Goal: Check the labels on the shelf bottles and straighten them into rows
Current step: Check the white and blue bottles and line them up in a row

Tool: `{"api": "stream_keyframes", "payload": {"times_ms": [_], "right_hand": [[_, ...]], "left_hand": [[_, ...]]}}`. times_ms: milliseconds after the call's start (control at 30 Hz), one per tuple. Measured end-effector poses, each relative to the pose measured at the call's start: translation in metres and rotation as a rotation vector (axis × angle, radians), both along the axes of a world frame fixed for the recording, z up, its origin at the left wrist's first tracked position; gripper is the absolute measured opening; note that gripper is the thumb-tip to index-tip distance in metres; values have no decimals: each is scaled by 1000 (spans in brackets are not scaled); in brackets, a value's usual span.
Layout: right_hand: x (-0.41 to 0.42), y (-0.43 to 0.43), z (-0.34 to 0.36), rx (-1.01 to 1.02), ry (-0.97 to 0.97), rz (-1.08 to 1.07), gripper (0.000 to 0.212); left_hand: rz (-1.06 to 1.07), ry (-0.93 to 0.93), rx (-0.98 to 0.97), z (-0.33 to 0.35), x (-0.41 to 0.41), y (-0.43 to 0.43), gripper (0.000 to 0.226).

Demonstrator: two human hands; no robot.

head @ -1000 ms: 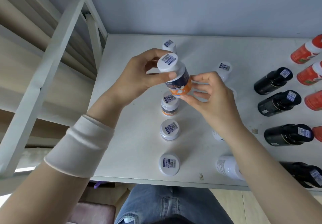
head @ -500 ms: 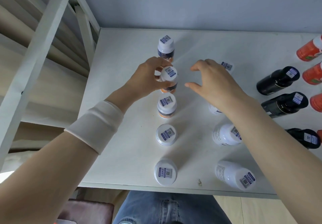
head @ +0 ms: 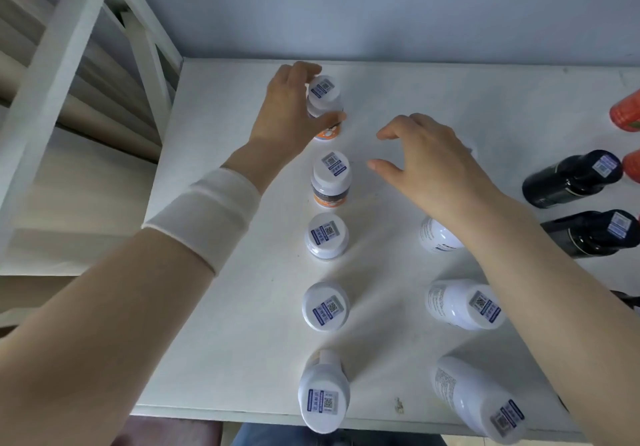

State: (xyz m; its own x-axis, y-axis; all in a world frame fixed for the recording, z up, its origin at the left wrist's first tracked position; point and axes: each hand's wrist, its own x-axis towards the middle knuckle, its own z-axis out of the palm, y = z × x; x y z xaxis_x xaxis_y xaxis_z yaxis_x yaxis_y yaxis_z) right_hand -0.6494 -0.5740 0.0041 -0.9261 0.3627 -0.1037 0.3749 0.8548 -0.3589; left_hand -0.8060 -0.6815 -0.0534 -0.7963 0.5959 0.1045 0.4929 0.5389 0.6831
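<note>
Gripping rear bottle [head: 324, 106], left hand [head: 291, 113], near shelf [head: 450, 88] bk edge

Stockroom/shop: white shelf [head: 398, 81], barcoded bottles [head: 325, 310].

**Hands: left gripping, right free**

Left arm reaches forward from lower left, with a white wristband [head: 207, 217] on the forearm. Left hand [head: 291, 113]: fingers and thumb curled round a white-capped bottle [head: 323, 97]. Right arm comes in bare from lower right. Right hand [head: 433, 165] hovers palm down, fingers loosely bent, thumb out, holding nothing.
</note>
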Motion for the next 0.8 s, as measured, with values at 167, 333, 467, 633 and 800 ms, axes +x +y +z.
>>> {"api": "stream_keyframes", "payload": {"times_ms": [167,333,467,633,800], "right_hand": [[-1,3,-5,-125,101,-37,38],[2,-7,5,-751,286,-264,37],[15,-16,18,-1507,301,-218,25],[34,-25,17,-1373,478,-83,48],[48,-34,28,-1397,511,-152,53]], "left_hand": [[75,-131,85,10,1,-2,41],[-55,-571,510,53,30,-35,38],[-192,-757,692,75,57,-53,39],[-195,-703,628,81,79,-67,47],[-225,-641,700,83,85,-76,34]]}}
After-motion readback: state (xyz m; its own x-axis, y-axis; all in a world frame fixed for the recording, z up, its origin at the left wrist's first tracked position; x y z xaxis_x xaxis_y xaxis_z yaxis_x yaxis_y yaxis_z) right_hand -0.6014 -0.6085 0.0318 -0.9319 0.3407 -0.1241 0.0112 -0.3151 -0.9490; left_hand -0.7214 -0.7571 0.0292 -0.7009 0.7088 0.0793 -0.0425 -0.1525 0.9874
